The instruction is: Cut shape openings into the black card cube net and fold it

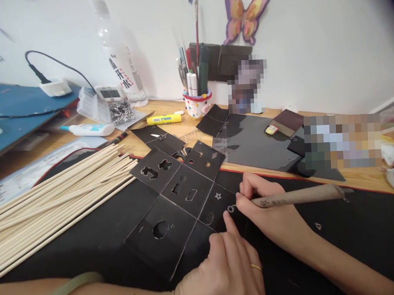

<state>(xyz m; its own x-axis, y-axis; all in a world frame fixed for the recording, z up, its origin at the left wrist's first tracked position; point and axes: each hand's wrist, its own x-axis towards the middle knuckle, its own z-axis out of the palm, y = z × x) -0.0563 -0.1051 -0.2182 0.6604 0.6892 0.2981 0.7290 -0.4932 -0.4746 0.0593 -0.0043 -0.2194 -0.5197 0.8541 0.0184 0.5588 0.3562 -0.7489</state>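
Your right hand [268,222] pinches the tool [293,197]; your left hand [225,266], gripping nothing, rests on the card [183,209], likely steadying it.

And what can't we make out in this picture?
Head view:
- Left hand: palm, hidden behind its own back.
- Tool in the right hand: lettering, too small.
- Patch at right: contents, blurred by pixelation.
- Blue board: remainder, cut off by the left edge.

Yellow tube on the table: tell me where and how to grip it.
Pinch the yellow tube around its middle, probably from above: it lies on its side, long and slim, its top uncovered, with the pen cup close to its right end.
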